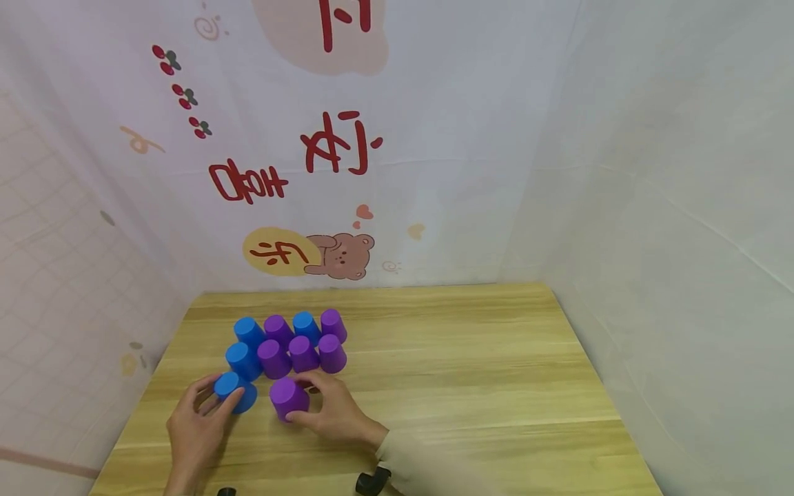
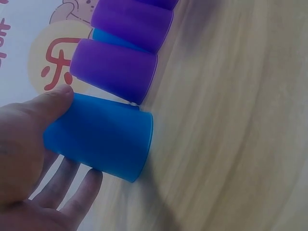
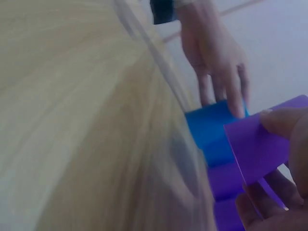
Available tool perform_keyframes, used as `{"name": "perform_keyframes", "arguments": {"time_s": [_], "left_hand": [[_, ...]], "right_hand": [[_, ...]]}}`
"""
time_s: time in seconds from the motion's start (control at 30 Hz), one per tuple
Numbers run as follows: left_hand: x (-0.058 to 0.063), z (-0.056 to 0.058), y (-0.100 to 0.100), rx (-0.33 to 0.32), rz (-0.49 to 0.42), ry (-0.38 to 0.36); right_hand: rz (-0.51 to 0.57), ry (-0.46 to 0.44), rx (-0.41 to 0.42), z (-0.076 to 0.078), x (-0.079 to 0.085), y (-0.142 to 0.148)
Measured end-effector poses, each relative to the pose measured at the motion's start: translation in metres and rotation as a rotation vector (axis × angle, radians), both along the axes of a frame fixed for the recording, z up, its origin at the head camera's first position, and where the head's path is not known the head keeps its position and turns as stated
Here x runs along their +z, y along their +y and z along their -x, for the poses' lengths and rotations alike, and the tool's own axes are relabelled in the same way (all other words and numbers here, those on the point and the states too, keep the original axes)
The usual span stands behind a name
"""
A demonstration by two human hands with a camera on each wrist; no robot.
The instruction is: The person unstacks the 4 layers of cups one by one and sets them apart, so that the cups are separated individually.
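At the front left of the table, my left hand (image 1: 197,424) holds an upside-down blue cup (image 1: 234,391), thumb on one side and fingers on the other. In the left wrist view this blue cup (image 2: 103,137) has its wide rim toward the tabletop. To its right, my right hand (image 1: 338,410) grips a purple cup (image 1: 288,399), also mouth down, between thumb and fingers. Seen from the right wrist, the purple cup (image 3: 262,139) partly covers the blue cup (image 3: 216,127) in the other hand. Whether the purple cup's rim touches the table, I cannot tell.
Behind the hands, two rows of upside-down cups stand close together, several purple (image 1: 274,359) and several blue (image 1: 244,362). The wooden table (image 1: 471,372) extends far to the right. A printed white curtain (image 1: 459,138) hangs at the back and both sides.
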State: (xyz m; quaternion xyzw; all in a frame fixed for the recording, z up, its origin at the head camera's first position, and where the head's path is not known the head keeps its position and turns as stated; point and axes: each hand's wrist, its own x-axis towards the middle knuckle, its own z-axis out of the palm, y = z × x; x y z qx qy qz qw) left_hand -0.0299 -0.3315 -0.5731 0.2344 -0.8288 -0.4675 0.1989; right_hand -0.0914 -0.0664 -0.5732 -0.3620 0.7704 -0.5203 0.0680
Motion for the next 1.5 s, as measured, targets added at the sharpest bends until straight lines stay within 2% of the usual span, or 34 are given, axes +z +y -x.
{"name": "perform_keyframes", "arguments": {"time_s": [0.37,0.67,0.93,1.1,1.3,1.5], "left_hand": [[0.002,0.002,0.005,0.013,0.009,0.007],[0.002,0.001,0.002,-0.001,-0.009,0.016],[0.002,0.0,0.004,-0.001,-0.023,0.024],[0.001,0.0,0.003,-0.01,-0.018,0.05],[0.0,0.0,0.003,-0.012,-0.016,0.052],[0.0,0.001,0.002,-0.01,-0.007,0.053]], "right_hand": [[-0.085,-0.007,-0.158,-0.002,-0.013,-0.037],[-0.144,-0.041,-0.246,-0.005,-0.017,-0.055],[-0.136,-0.012,-0.283,-0.004,-0.023,-0.068],[-0.151,-0.021,-0.316,-0.005,-0.023,-0.072],[-0.164,-0.059,-0.352,-0.005,-0.022,-0.079],[-0.174,-0.06,-0.368,-0.005,-0.023,-0.083]]}}
